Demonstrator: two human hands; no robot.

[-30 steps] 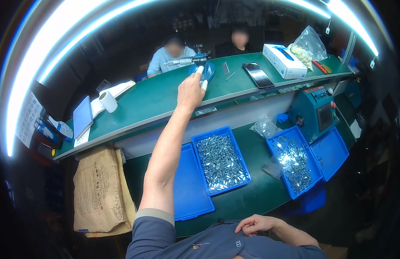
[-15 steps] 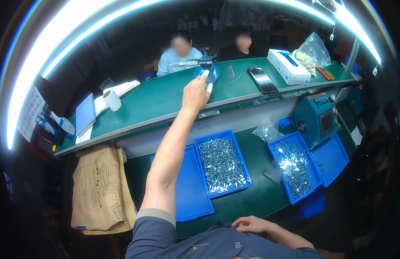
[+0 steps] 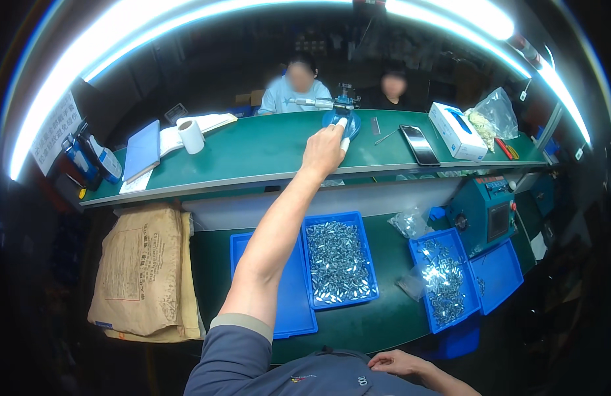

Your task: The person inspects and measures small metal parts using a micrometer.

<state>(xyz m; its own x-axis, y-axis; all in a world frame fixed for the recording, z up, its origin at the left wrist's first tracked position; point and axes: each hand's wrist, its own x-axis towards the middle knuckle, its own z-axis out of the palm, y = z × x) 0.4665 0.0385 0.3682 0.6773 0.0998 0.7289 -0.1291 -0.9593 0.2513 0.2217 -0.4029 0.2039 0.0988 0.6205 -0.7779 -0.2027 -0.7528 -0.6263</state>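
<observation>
My left hand [image 3: 324,152] reaches across to the raised shelf, with white covers on two fingertips. Its fingers are closed on the blue round base of a micrometer stand [image 3: 348,127]. A silver micrometer [image 3: 315,103] is clamped on top, its barrel pointing left. Down at my waist, my right hand [image 3: 392,362] rests against my grey shirt with its fingers curled; whatever may be inside them is hidden. Below my left arm lie a blue tray full of small shiny metal pins [image 3: 341,261] and a flat blue tray [image 3: 289,310] partly covered by the arm.
Along the shelf [image 3: 252,155] are a paper roll [image 3: 190,136], a blue folder [image 3: 142,150], a phone [image 3: 419,145] and a tissue box [image 3: 457,132]. A second parts tray [image 3: 444,284] and a teal machine [image 3: 483,214] stand right. Brown sacks [image 3: 144,270] lie left. Two people sit opposite.
My view has shifted, so the shelf and the stand appear farther right and lower. The left hand stays on the stand's base, and the right hand stays at my waist.
</observation>
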